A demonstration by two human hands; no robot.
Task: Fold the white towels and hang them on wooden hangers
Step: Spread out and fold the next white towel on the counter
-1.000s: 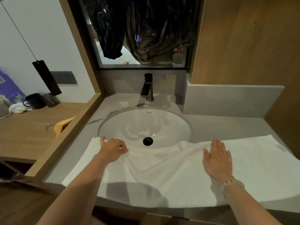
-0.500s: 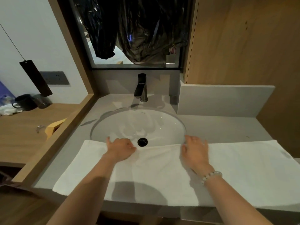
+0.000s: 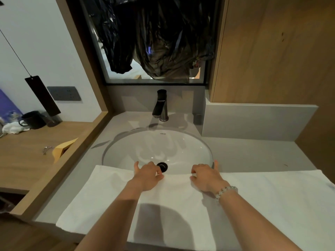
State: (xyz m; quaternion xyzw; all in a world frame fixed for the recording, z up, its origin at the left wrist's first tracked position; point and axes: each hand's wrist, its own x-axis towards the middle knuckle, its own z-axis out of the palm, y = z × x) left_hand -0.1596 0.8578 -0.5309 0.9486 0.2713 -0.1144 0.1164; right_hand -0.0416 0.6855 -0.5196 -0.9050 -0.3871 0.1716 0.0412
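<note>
A white towel (image 3: pixel 181 214) is lying spread along the near edge of the grey counter (image 3: pixel 253 156), running from the left past the right border of the view, with its far edge draping over the near rim of the white sink (image 3: pixel 157 147). Both forearms are reaching out over it. The left hand (image 3: pixel 147 175) is resting on the towel's far edge, fingers curled and pinching the fabric, thumb sticking up. The right hand (image 3: pixel 205 175) — a beaded bracelet (image 3: pixel 225 192) is sitting on its wrist — is gripping the same edge just to the right, fingers bent over the cloth. Between the hands, the black drain (image 3: pixel 163 166) is showing in the basin. Farther back, a dark faucet (image 3: pixel 159 105) is standing behind the sink. On the wooden desk (image 3: pixel 27 160) at left, a wooden hanger (image 3: pixel 61 149) is lying partly hidden by the partition, and a black mug (image 3: pixel 32 119) is sitting farther off.
</note>
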